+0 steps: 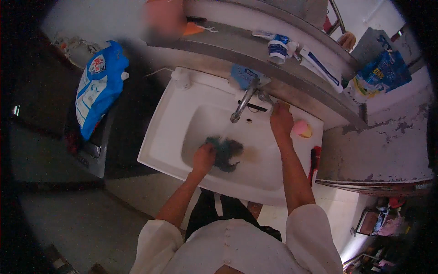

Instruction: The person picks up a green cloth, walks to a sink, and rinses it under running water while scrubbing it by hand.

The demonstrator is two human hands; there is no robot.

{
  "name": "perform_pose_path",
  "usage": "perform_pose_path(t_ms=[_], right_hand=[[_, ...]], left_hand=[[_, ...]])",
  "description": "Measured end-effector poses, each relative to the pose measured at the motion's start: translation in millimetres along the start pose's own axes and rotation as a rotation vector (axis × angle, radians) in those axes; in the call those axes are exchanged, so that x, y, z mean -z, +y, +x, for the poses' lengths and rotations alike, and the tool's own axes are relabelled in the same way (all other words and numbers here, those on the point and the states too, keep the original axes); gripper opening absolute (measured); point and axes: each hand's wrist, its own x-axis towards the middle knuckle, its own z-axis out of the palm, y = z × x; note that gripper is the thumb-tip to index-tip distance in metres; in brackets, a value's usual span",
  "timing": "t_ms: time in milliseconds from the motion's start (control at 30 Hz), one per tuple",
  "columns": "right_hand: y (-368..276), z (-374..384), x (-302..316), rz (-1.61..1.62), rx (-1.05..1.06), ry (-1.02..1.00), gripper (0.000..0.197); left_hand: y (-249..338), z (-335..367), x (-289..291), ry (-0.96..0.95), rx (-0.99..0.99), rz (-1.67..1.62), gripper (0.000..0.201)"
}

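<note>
My left hand [204, 157] is closed on the edge of a wet, dark green and grey cloth [226, 155] lying bunched in the white sink [159, 132]. Above the basin, a metal faucet [245, 101] points its spout toward the cloth, with a pale blur beneath it like running water. My right hand [282, 122] is at the sink's back right, beside the faucet handle [264, 96]. Its fingers are curled around something small and yellowish that I cannot make out. Brownish water stains the basin to the right of the cloth.
A pink and yellow round item [302, 129] and a red-handled brush [315, 160] lie on the sink's right side. Behind is a ledge [219, 41] with a toothpaste box [321, 68] and a white-and-blue tub [277, 51]. A blue bag [100, 86] stands at left.
</note>
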Motion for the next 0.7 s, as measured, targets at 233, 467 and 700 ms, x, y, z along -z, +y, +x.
perform_pose_path(t_ms=[233,467,700], right_hand=[[-46,-10,-15,0.302,-0.039,-0.047,0.018],[-33,-24,-50,0.791,-0.057,-0.223,0.017],[22,-112,-108,0.474,0.034,-0.698,0.04]], left_hand=[[60,31,23,0.035,-0.134,-0.317,0.01],[-40,5,-32,-0.343,-0.157,0.301,0.018],[14,17,-2,-0.015,-0.186,-0.071,0.021]])
